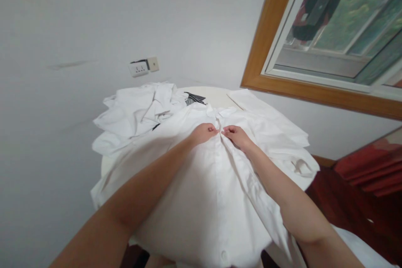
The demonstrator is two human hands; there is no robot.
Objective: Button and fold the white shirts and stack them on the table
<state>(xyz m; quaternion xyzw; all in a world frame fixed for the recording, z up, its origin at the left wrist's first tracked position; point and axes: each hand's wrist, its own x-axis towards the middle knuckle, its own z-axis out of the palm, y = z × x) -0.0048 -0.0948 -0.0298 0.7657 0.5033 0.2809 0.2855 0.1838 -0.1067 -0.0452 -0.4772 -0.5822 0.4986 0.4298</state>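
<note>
A white button-up shirt (216,192) lies spread front-up over a small round table (216,94), collar toward the wall. My left hand (203,132) pinches the left edge of the shirt's front opening just below the collar. My right hand (236,135) pinches the right edge opposite it, fingertips almost touching. Both hands are closed on the fabric near the top of the placket. A button (223,254) shows low on the placket near me.
A heap of crumpled white cloth (141,111) lies at the table's back left, with a dark striped item (194,99) beside it. A folded white cloth (251,101) lies back right. A wall socket (138,68), a wood-framed window (329,33) and red fabric (370,171) surround the table.
</note>
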